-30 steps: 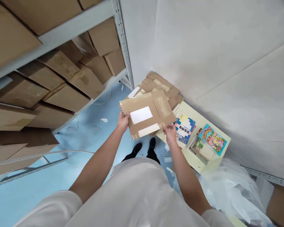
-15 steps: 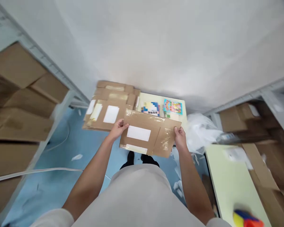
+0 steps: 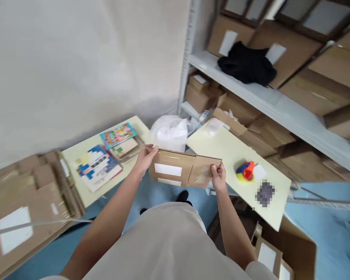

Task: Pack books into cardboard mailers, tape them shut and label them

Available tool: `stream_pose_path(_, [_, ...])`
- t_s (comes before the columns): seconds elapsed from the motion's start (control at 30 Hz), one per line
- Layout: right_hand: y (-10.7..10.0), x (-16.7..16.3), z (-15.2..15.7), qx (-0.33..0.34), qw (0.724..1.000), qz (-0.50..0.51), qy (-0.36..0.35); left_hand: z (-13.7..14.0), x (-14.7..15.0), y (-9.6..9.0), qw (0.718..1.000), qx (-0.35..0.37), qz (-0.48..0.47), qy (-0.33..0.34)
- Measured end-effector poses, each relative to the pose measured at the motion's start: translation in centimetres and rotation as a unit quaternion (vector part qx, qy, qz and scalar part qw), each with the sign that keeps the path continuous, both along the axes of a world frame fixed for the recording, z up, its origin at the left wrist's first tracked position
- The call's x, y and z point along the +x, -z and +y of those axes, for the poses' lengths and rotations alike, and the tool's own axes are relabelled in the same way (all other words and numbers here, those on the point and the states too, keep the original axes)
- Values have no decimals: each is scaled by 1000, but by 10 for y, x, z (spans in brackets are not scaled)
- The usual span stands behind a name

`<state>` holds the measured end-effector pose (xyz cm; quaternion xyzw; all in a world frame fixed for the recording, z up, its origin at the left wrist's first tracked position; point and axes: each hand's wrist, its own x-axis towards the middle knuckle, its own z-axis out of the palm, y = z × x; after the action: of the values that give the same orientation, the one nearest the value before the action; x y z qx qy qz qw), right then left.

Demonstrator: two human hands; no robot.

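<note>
Both hands point(image 3: 146, 158) clamp a cardboard piece point(image 3: 186, 167) at its left and right ends (taped, labelled), not yet set down.

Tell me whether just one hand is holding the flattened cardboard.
No, the left hand and right hand grip the flattened cardboard at opposite ends.

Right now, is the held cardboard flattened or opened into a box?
Flattened: the cardboard spans as a thin panel between left hand and right hand.

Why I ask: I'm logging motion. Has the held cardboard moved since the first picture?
Yes: the held cardboard moved right relative to the left table, from overlapping the stack to beyond the books.
</note>
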<state>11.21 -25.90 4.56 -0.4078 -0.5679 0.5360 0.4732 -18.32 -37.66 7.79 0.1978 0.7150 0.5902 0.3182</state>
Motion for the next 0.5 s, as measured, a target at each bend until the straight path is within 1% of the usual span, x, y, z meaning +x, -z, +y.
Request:
stream_pose_path(0.1, [2,59,25,15,999,-23,36,65,51,2,998,-6,-58,28])
stream_pose_path(0.2, [8,110,38,14,997,-49,66,115,93,10,996,8,-57,69])
stream_pose_path(0.27, [13,136,43,7,995,-59,82,142,113,13,994,29,-43,98])
stream_pose_path(0.37, [18,161,53,-7,993,-62,99,178,132,9,986,71,-34,149])
stream_pose_path(0.43, [17,169,61,-12,993,-57,103,199,139,2,979,87,-40,182])
stream_pose_path(0.5, [13,172,72,-12,994,-49,100,218,143,-6,974,86,-51,202])
